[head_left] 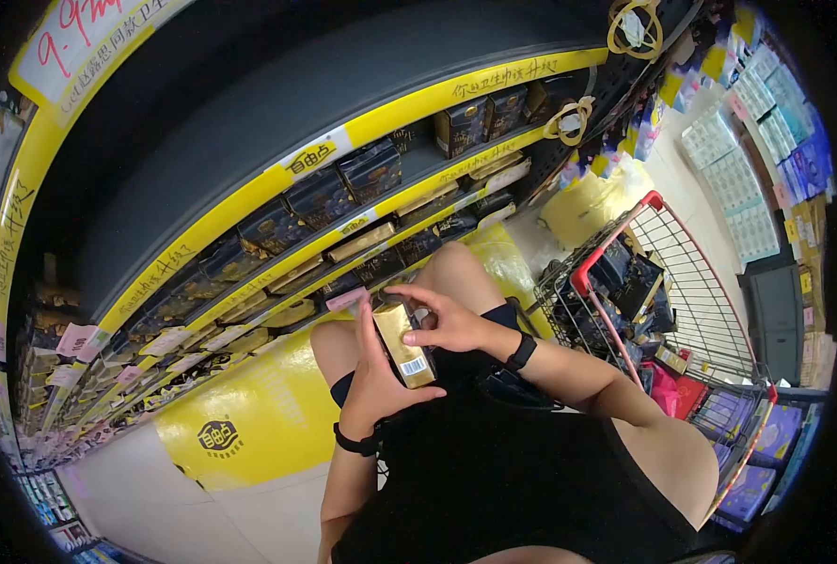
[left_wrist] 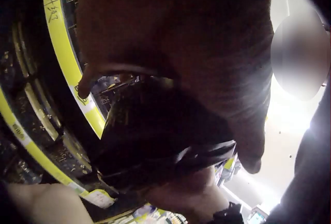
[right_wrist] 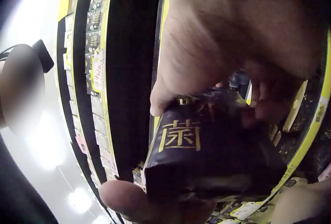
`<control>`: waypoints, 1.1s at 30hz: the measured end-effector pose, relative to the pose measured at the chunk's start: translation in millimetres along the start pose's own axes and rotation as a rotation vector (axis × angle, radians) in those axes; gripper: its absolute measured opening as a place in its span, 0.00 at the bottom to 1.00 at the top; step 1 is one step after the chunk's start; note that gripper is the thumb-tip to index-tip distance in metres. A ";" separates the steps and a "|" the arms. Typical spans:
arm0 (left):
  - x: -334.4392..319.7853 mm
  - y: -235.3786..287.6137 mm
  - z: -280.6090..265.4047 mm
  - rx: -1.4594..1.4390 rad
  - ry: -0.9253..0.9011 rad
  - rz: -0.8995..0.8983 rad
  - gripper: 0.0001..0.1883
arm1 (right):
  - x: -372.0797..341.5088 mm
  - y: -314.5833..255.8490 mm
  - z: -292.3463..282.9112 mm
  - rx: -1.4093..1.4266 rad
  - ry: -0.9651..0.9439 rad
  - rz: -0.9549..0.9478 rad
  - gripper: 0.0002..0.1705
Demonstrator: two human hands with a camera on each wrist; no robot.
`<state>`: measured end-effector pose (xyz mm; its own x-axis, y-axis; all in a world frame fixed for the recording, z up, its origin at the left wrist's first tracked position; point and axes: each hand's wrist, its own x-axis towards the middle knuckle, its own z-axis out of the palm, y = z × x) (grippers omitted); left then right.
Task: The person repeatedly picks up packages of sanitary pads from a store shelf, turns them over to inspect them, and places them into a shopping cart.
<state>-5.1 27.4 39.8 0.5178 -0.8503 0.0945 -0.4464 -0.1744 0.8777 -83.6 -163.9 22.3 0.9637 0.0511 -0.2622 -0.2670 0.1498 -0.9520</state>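
A small glossy pack (head_left: pixel 402 343), gold on one side with a barcode near one end and black on the other, is held between both hands over the lap. My left hand (head_left: pixel 373 368) grips it along its side, fingers on the far edge and thumb at the near end. The right hand (head_left: pixel 451 324) takes it from the other side, its thumb on the gold face. In the right wrist view the pack's black face (right_wrist: pixel 217 151) shows a large gold character. The left wrist view is dark, with the pack (left_wrist: pixel 160 125) mostly in shadow beneath the left hand (left_wrist: pixel 176 32).
Shelves with yellow edge strips (head_left: pixel 310 155) and rows of black packs (head_left: pixel 371 171) stand in front. At the right is a wire shopping cart (head_left: pixel 696 282) with a red handle, loaded with black packs (head_left: pixel 637 282). A yellow floor mat (head_left: pixel 259 414) lies below the shelf.
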 end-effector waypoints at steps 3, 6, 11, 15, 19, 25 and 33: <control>-1.9 -0.6 1.0 -0.085 -0.011 0.026 0.85 | 3.0 22.0 2.9 -0.075 0.044 -0.183 0.44; -0.5 2.5 1.2 0.015 0.031 0.089 0.84 | 4.9 24.7 3.7 -0.031 0.049 -0.152 0.41; 5.1 7.9 -2.8 0.143 0.091 0.190 0.80 | 10.8 17.1 2.6 -0.072 0.023 -0.205 0.37; 2.7 2.5 -0.2 0.098 0.148 0.178 0.76 | 14.9 19.6 -2.5 0.032 -0.033 -0.216 0.32; -1.6 6.0 -2.1 0.087 0.244 0.180 0.69 | 16.2 24.0 -5.6 0.082 -0.022 -0.241 0.29; -2.3 6.8 -1.7 0.087 0.327 0.209 0.67 | 13.6 15.9 1.8 0.064 -0.108 -0.206 0.29; -10.6 -19.1 9.5 -0.176 0.376 0.226 0.68 | 7.0 8.9 -2.7 0.047 -0.234 -0.027 0.33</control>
<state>-9.1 35.0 17.6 0.6651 -0.6124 0.4273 -0.4649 0.1083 0.8787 -79.2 -164.9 11.5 0.9436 0.2726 -0.1877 -0.2464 0.2001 -0.9483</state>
